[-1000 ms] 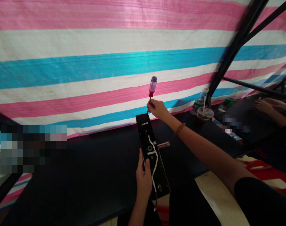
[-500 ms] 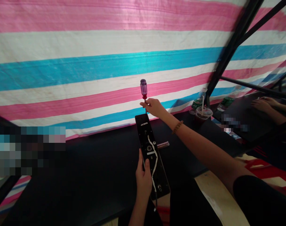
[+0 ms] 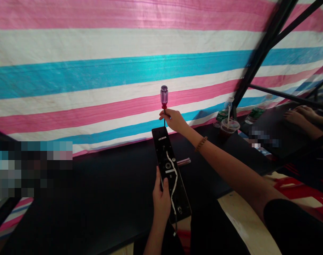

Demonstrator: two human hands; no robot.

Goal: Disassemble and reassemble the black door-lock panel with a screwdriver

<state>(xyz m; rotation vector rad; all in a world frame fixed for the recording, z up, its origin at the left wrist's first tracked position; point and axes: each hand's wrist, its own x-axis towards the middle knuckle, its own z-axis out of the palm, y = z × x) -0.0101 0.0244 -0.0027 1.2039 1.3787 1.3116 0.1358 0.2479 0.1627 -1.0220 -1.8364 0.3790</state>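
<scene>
A long black panel (image 3: 163, 148) lies tilted in front of me, its near end at the table's front edge. Along its face runs a white cable (image 3: 175, 180) that hangs off the near end. My left hand (image 3: 161, 198) grips the panel's left side, thumb on the face. My right hand (image 3: 173, 118) pinches the shaft of a screwdriver (image 3: 164, 96) with a clear purple handle and a red collar. The screwdriver stands upright, its tip at the panel's far end; whether it sits in a screw is too small to tell.
Right of the panel, a second, pinkish clear handle (image 3: 184, 162) lies on the black table (image 3: 111, 194). A lidded cup with a straw (image 3: 230, 125) and a bottle (image 3: 222, 115) stand at the back right. Another person's hands (image 3: 299, 115) rest at a neighbouring table beyond a black metal frame (image 3: 253, 67).
The screwdriver has become more upright, its handle shifting slightly right and up. My right hand moved a little with it. My left hand keeps its hold on the panel.
</scene>
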